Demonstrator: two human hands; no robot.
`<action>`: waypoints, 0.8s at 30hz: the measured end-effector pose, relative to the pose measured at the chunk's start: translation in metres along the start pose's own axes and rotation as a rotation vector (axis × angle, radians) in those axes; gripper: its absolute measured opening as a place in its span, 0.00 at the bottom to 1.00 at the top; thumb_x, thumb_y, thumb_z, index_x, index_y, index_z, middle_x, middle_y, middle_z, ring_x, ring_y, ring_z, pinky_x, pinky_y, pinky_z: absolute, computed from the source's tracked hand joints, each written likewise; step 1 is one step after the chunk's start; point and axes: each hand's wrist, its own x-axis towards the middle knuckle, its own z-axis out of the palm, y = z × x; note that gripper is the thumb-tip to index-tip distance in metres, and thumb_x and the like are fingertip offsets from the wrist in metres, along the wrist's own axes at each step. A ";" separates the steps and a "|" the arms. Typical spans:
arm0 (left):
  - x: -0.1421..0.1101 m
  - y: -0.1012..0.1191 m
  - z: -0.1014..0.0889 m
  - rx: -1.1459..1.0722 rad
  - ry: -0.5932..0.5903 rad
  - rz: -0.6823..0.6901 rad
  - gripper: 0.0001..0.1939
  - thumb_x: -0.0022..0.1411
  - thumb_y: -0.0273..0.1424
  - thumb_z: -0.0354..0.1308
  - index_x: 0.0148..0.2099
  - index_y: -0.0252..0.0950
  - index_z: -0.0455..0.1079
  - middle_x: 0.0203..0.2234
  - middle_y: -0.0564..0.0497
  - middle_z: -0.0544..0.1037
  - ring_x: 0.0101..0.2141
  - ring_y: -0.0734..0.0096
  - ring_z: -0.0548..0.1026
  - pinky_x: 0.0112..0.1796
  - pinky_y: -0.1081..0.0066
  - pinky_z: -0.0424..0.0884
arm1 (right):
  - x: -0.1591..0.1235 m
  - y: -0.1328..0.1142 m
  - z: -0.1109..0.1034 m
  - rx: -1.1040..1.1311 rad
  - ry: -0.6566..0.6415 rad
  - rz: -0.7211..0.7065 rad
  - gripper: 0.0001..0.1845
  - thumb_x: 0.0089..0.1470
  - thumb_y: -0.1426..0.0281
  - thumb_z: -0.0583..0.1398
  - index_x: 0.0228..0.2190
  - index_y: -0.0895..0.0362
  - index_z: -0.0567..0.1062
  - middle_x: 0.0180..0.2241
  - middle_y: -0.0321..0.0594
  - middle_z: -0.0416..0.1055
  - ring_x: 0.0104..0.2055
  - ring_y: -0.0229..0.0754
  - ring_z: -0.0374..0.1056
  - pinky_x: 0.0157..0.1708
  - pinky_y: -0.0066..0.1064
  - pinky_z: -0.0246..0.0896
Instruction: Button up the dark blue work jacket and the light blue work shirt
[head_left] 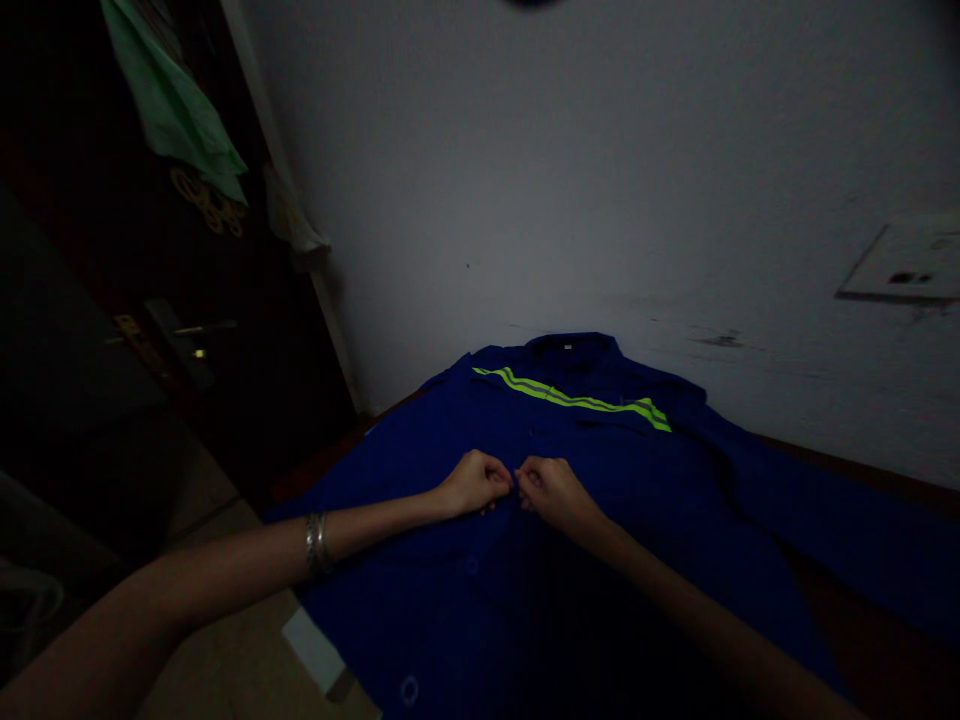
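A blue work jacket [442, 430] lies spread out front side up, its collar toward the wall. A yellow-green reflective strip [577, 401] crosses its chest. At the middle of the front, my left hand [478, 482] is closed in a pinch on the jacket's front edge. Facing it, my right hand [551, 487] pinches the cloth just to the right, the fingertips of the two hands nearly touching. What lies between the fingertips is too dark and small to make out. Below the hands, a button [409, 690] shows near the lower hem.
Under the jacket is a dark reddish-brown surface [862, 610] set against a pale wall [562, 200]. A wall socket [904, 262] is at the right. To the left stands a dark door [247, 330] with a handle [202, 327] and a hanging green cloth [176, 105].
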 end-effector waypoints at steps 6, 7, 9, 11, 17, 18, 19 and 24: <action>0.000 0.003 -0.001 -0.005 0.002 -0.005 0.08 0.49 0.28 0.51 0.30 0.29 0.69 0.11 0.58 0.64 0.11 0.81 0.61 0.14 0.80 0.58 | -0.003 -0.003 -0.005 -0.107 0.043 0.003 0.16 0.52 0.67 0.48 0.22 0.60 0.71 0.20 0.42 0.72 0.21 0.35 0.67 0.21 0.22 0.52; -0.001 0.004 -0.001 -0.006 0.006 0.006 0.07 0.48 0.28 0.51 0.29 0.29 0.68 0.11 0.58 0.64 0.11 0.81 0.62 0.14 0.80 0.58 | -0.003 -0.004 -0.005 -0.120 0.047 0.005 0.16 0.52 0.68 0.48 0.22 0.60 0.71 0.20 0.42 0.72 0.21 0.35 0.67 0.21 0.22 0.52; -0.001 0.004 -0.002 -0.013 0.013 0.027 0.07 0.48 0.28 0.52 0.29 0.29 0.68 0.12 0.58 0.64 0.12 0.81 0.62 0.14 0.81 0.58 | -0.003 -0.004 -0.005 -0.138 0.050 0.014 0.16 0.52 0.67 0.49 0.21 0.60 0.71 0.20 0.42 0.72 0.21 0.35 0.67 0.20 0.22 0.52; -0.002 0.004 -0.003 -0.025 0.013 0.046 0.07 0.47 0.27 0.52 0.28 0.29 0.68 0.12 0.58 0.65 0.13 0.82 0.62 0.15 0.81 0.58 | -0.002 -0.003 -0.006 -0.149 0.051 0.019 0.16 0.52 0.67 0.49 0.21 0.60 0.71 0.20 0.42 0.72 0.21 0.35 0.66 0.20 0.22 0.52; -0.004 0.000 -0.010 -0.145 0.004 -0.025 0.06 0.48 0.26 0.53 0.29 0.29 0.67 0.11 0.58 0.65 0.11 0.82 0.62 0.15 0.80 0.57 | -0.002 0.011 -0.022 -0.047 0.049 0.127 0.12 0.50 0.69 0.50 0.23 0.59 0.70 0.18 0.37 0.70 0.16 0.33 0.64 0.17 0.21 0.53; -0.003 0.000 -0.011 -0.191 -0.011 -0.031 0.06 0.48 0.27 0.53 0.30 0.29 0.67 0.11 0.57 0.65 0.11 0.82 0.61 0.15 0.80 0.57 | -0.003 0.013 -0.027 -0.020 0.037 0.129 0.12 0.50 0.68 0.50 0.24 0.59 0.71 0.18 0.36 0.69 0.16 0.32 0.63 0.17 0.21 0.53; -0.002 -0.001 -0.012 -0.235 -0.028 -0.031 0.06 0.48 0.27 0.54 0.30 0.28 0.67 0.11 0.57 0.66 0.11 0.82 0.61 0.15 0.80 0.57 | -0.004 0.013 -0.032 -0.010 0.031 0.104 0.12 0.50 0.67 0.51 0.25 0.59 0.71 0.18 0.35 0.69 0.16 0.32 0.63 0.17 0.21 0.54; 0.003 -0.003 -0.015 -0.318 -0.092 -0.034 0.09 0.46 0.29 0.57 0.31 0.28 0.67 0.12 0.57 0.66 0.12 0.83 0.61 0.16 0.80 0.56 | -0.008 -0.002 -0.049 -0.258 0.095 -0.261 0.12 0.52 0.67 0.53 0.37 0.55 0.73 0.30 0.39 0.70 0.32 0.37 0.66 0.31 0.27 0.62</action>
